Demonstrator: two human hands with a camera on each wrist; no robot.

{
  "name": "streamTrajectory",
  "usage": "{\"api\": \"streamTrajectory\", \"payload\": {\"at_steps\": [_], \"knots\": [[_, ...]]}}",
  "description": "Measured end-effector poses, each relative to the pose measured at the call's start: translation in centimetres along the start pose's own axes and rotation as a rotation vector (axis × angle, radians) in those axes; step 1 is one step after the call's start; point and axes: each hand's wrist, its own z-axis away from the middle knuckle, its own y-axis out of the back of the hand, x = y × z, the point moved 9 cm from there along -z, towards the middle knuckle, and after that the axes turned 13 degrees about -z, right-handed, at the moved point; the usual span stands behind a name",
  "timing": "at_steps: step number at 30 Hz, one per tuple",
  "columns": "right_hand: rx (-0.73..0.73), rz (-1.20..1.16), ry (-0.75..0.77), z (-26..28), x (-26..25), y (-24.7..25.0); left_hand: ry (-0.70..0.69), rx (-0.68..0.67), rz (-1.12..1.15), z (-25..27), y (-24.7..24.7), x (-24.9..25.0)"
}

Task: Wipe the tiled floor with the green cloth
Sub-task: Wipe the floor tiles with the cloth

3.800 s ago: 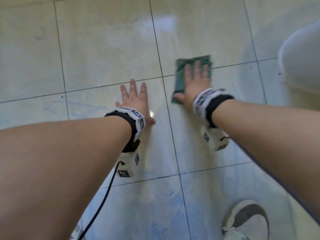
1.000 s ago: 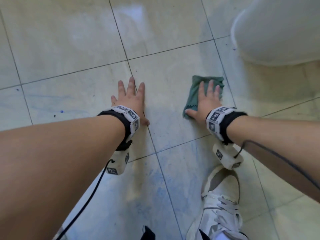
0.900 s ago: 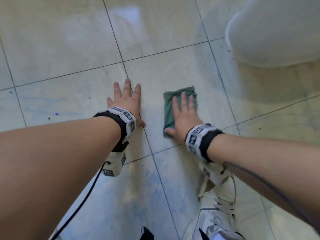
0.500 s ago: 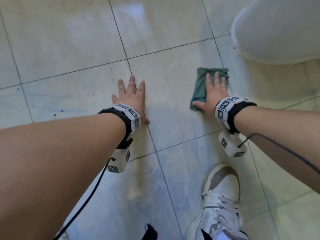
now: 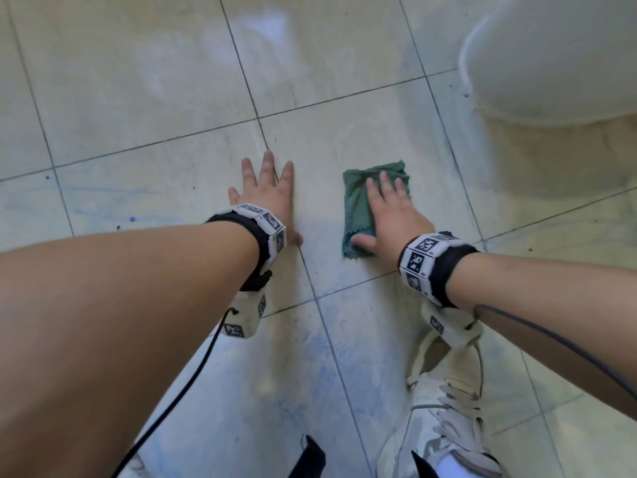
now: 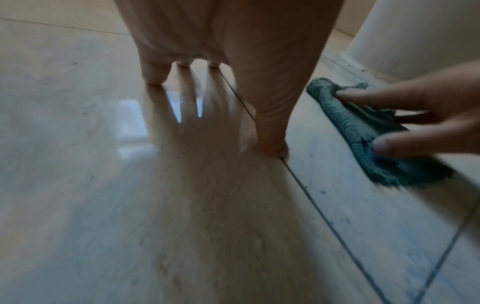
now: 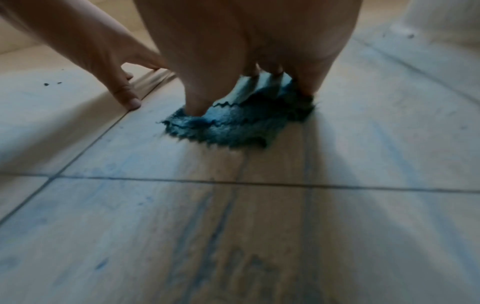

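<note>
A folded green cloth (image 5: 358, 208) lies flat on the pale tiled floor (image 5: 144, 81). My right hand (image 5: 387, 210) presses it down with straight, spread fingers, the thumb on its near left corner. The cloth (image 7: 228, 127) shows under that palm in the right wrist view, and the cloth (image 6: 363, 131) sits at the right in the left wrist view. My left hand (image 5: 269, 194) lies flat on the bare tile a short way left of the cloth, fingers spread across a grout line. Blue smears (image 5: 331, 367) mark the tiles nearer to me.
A large white rounded fixture (image 5: 551, 56) stands on the floor at the upper right, close beyond the cloth. My white laced shoe (image 5: 444, 408) is planted below the right wrist. A black cable (image 5: 179, 391) trails from the left wrist camera.
Over the last second the right hand has slid the cloth left, then right and away toward the white fixture, then back left and nearer to me. The left hand has stayed planted.
</note>
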Motion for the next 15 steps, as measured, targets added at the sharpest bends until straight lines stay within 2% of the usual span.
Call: {"api": "streamTrajectory", "payload": {"at_steps": [4, 8, 15], "knots": [[0.107, -0.033, 0.068, 0.2, -0.5, 2.6, -0.006, 0.016, 0.005, 0.1, -0.3, -0.2], [0.021, 0.032, 0.044, -0.8, -0.9, 1.4, -0.006, 0.026, 0.015, 0.0, -0.4, 0.0], [0.000, -0.016, 0.017, 1.1, -2.2, -1.0, -0.028, 0.042, 0.009, 0.7, -0.6, 0.2]]}}
